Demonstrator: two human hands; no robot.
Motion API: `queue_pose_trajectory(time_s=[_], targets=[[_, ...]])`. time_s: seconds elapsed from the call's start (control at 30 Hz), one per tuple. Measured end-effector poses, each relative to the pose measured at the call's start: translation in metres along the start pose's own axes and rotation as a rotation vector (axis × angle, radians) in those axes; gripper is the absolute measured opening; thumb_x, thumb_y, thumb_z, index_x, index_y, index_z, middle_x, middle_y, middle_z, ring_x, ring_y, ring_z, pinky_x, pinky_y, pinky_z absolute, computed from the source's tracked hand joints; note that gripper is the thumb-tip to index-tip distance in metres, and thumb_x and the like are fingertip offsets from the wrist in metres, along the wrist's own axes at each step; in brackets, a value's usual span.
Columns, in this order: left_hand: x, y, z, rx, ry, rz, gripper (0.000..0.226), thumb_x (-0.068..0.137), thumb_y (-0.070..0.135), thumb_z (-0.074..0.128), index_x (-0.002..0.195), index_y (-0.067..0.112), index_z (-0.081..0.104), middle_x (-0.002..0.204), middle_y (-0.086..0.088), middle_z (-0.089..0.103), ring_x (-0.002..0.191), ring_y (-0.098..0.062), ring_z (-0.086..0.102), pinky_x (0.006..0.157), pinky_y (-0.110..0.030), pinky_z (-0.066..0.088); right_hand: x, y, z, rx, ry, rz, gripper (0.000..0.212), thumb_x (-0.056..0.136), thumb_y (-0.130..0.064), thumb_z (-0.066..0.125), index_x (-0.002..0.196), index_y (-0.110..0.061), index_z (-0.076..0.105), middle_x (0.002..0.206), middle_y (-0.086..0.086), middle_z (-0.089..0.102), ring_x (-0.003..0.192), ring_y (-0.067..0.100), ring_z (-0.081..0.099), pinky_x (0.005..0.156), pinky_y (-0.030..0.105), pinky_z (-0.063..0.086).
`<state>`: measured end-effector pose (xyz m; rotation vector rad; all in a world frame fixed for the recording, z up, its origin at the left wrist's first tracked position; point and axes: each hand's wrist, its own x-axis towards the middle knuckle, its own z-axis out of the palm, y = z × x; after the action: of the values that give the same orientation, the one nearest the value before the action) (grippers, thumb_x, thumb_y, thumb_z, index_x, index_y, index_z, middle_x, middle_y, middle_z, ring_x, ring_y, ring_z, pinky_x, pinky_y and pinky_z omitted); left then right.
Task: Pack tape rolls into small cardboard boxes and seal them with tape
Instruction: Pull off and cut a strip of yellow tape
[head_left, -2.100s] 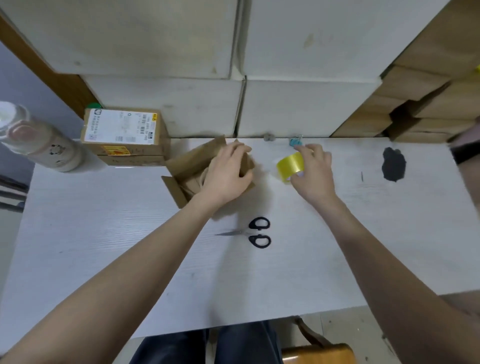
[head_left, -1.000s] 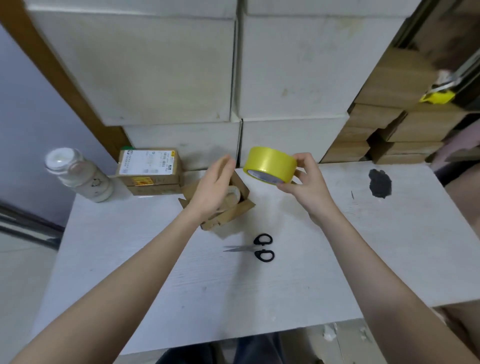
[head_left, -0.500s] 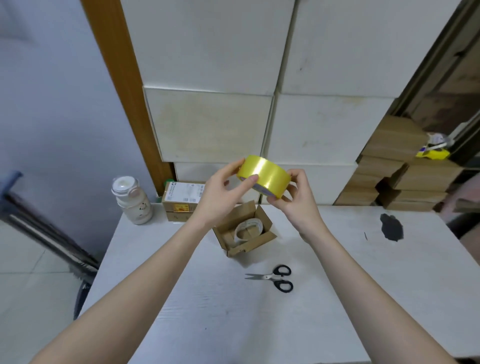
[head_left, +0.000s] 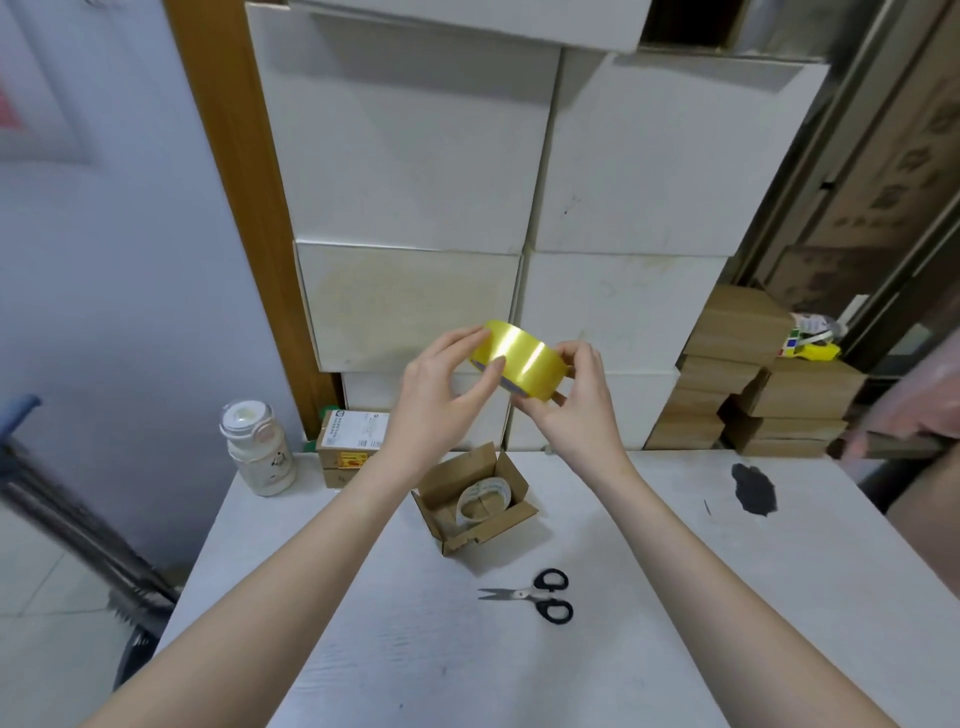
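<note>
Both hands, left hand (head_left: 439, 384) and right hand (head_left: 574, 395), hold the yellow tape roll (head_left: 519, 359) between curled fingers, probably hunting its loose end; the open box (head_left: 475, 499) waits below.

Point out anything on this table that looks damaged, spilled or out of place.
One thing stands out: a black blotch on the white table near its far right edge, like a stain or a patch of worn surface; which one cannot be told. The open small box sits askew with a tape roll inside.
</note>
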<state>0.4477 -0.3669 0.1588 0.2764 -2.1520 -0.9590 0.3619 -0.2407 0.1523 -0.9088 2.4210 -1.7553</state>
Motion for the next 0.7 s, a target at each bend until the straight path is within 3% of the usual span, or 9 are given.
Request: queue_pose_trajectory(time_s=[0.17,0.33,0.7], targets=[[0.003,0.014,-0.003,0.097,0.025,0.071,0.04,0.09,0.026,0.063,0.127,0.011,0.06,0.128,0.001,0.059,0.119,-0.012,0.053,0.1,-0.025,0.042,0.003,-0.014,-0.005,-0.162,0.068,-0.094,0.049,0.072,-0.025,0.081,0.104,-0.02,0.043,0.106,-0.007,0.043,0.107,0.018,0.045,0.084,0.031,0.041],[0.007,0.02,-0.006,0.113,0.089,0.115,0.03,0.09,0.022,0.064,0.119,0.012,0.067,0.123,-0.003,0.064,0.113,-0.019,0.059,0.093,-0.04,0.049,0.005,-0.027,-0.01,-0.291,0.119,-0.163,0.052,0.068,-0.031,0.082,0.104,-0.015,0.049,0.103,-0.008,0.044,0.104,0.022,0.043,0.085,0.036,0.039],[0.011,0.021,-0.011,0.191,0.296,0.273,0.014,0.087,0.012,0.067,0.097,0.006,0.074,0.096,-0.007,0.069,0.084,-0.021,0.065,0.068,-0.038,0.055,0.001,-0.048,-0.001,-0.381,0.187,-0.19,0.055,0.073,-0.05,0.076,0.104,-0.016,0.047,0.105,-0.004,0.052,0.099,0.019,0.042,0.081,0.036,0.042]])
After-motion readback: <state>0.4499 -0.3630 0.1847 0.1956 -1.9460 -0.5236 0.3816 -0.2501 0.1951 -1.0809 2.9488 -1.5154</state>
